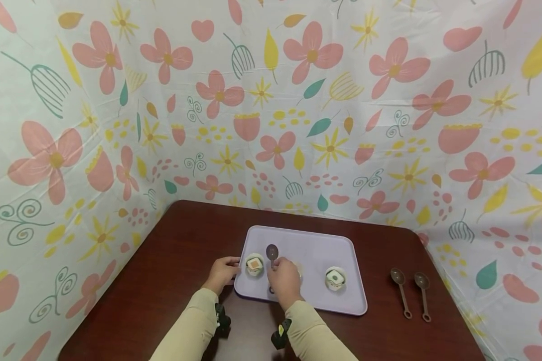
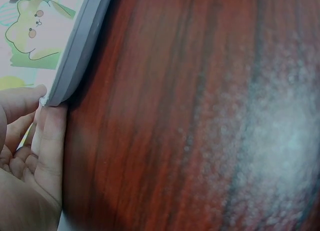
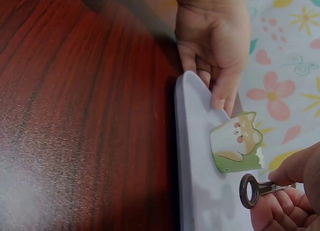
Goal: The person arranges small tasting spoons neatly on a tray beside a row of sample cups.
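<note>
My left hand [image 1: 221,275] pinches the left edge of a pale lavender tray [image 1: 309,240], thumb on the rim and fingers against the outside. A brown spoon [image 1: 272,251] is in my right hand [image 1: 285,282]. Its bowl points away from me over the tray, and its ringed handle end shows below the fingers in the right wrist view. Left of the spoon stands a paper cup [image 3: 236,143] with a cartoon animal, holding something white with an orange square on top. A second cup [image 1: 335,279] stands at the right, its content marked green. My right hand mostly hides another pale item.
Two more brown spoons, a left one [image 1: 402,291] and a right one [image 1: 423,296], lie on the dark wooden table [image 1: 194,235] right of the tray. A flower-patterned curtain [image 1: 275,100] rises behind the table and along its sides.
</note>
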The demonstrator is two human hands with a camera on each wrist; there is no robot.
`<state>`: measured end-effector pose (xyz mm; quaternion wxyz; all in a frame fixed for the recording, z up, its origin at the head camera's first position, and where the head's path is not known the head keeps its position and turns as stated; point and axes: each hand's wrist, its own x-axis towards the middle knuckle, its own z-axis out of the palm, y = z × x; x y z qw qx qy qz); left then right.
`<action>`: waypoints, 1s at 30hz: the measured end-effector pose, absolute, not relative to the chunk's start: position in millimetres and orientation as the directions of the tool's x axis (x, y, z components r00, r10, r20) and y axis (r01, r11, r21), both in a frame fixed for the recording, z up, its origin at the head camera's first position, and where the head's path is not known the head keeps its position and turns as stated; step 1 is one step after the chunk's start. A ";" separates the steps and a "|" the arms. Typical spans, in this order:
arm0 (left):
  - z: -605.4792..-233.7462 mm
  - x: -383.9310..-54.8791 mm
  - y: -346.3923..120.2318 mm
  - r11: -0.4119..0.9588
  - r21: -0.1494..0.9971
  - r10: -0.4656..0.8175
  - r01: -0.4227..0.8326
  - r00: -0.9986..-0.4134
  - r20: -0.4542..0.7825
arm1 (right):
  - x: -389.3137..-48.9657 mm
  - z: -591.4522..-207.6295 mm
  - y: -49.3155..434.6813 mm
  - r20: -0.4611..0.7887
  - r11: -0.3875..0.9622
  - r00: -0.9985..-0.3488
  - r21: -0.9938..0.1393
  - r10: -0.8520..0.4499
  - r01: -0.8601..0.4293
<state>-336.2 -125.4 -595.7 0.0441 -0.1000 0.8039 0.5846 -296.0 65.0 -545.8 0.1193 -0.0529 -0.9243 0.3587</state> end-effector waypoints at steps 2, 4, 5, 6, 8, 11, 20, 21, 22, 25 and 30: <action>-596.4 -336.9 -125.2 0.292 0.934 -0.103 -0.207 -0.977 -0.185 | -296.4 -547.6 64.1 0.196 0.743 -0.964 -0.669 0.182 0.004; -596.8 -337.4 -125.0 0.287 0.936 -0.098 -0.203 -0.978 -0.182 | -297.1 -549.9 63.2 0.208 0.746 -0.960 -0.666 0.185 0.000; -597.1 -337.6 -124.9 0.286 0.937 -0.096 -0.201 -0.979 -0.181 | -297.6 -551.4 62.8 0.216 0.750 -0.958 -0.661 0.188 -0.002; -597.1 -337.8 -124.8 0.283 0.938 -0.096 -0.201 -0.979 -0.181 | -298.0 -552.5 62.4 0.223 0.753 -0.956 -0.658 0.191 -0.003; -597.4 -337.9 -125.0 0.279 0.939 -0.097 -0.202 -0.979 -0.182 | -298.1 -554.3 61.3 0.236 0.757 -0.953 -0.653 0.190 -0.011; -597.7 -338.2 -125.3 0.275 0.939 -0.099 -0.204 -0.978 -0.184 | -296.8 -555.8 59.1 0.250 0.768 -0.952 -0.640 0.178 -0.024; -599.7 -337.6 -125.9 0.265 0.945 -0.087 -0.191 -0.981 -0.174 | -291.9 -563.1 54.7 0.279 0.790 -0.943 -0.613 0.179 -0.032; -599.8 -337.4 -126.1 0.263 0.946 -0.086 -0.192 -0.981 -0.175 | -291.9 -564.2 54.5 0.283 0.789 -0.942 -0.613 0.179 -0.034; -599.9 -337.2 -126.3 0.262 0.946 -0.084 -0.190 -0.981 -0.174 | -292.0 -565.3 54.3 0.282 0.788 -0.942 -0.615 0.182 -0.032; -599.9 -337.1 -126.5 0.260 0.947 -0.087 -0.191 -0.981 -0.174 | -292.4 -568.7 53.8 0.284 0.786 -0.940 -0.618 0.188 -0.029; -600.5 -336.8 -126.3 0.272 0.944 -0.095 -0.189 -0.981 -0.169 | -292.0 -571.3 52.2 0.273 0.774 -0.943 -0.632 0.191 -0.027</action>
